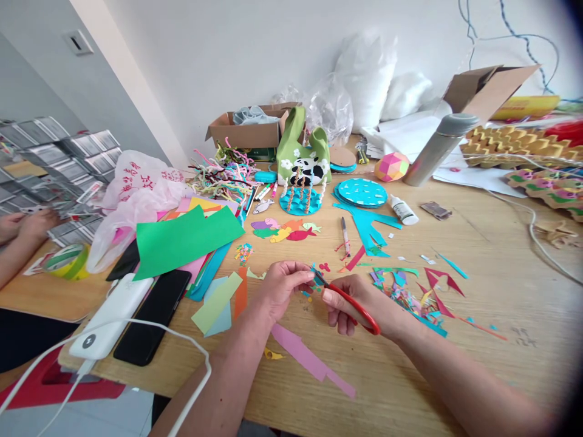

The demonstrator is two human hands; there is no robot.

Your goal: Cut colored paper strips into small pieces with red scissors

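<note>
Nearest, a white cable [136, 340] loops over the table [501, 364] edge to a power bank [112, 315], which lies beside two black phones [155, 321]. A pink strip [310, 358] lies just in front of the hands.

The left hand [280, 288] is closed, pinching a small paper scrap [319, 276] between thumb and fingertips. The right hand [353, 303] is closed around the red handles of the scissors [350, 303], whose blades point left and meet the scrap between the two hands, just above the tabletop. The scrap is mostly hidden by fingers and blades, so its shape and colour are hard to make out; whether the blades are open or shut cannot be told.

Right of the hands lies a litter of offcuts [419, 297], too many and too small to count. To the left sits a stack of coloured sheets with a green sheet [186, 240] on top. Beyond the hands lie about four paper fish [285, 229], one pen [345, 233], one glue bottle [403, 209] and a blue disc [362, 193].

At the far left another person's hands [22, 224] rest on the table near a tape roll [68, 261], cut off by the frame. Farther back stand a panda bag [303, 152], a faceted ball [392, 167], one flask [439, 149] and two cardboard boxes [248, 130].
</note>
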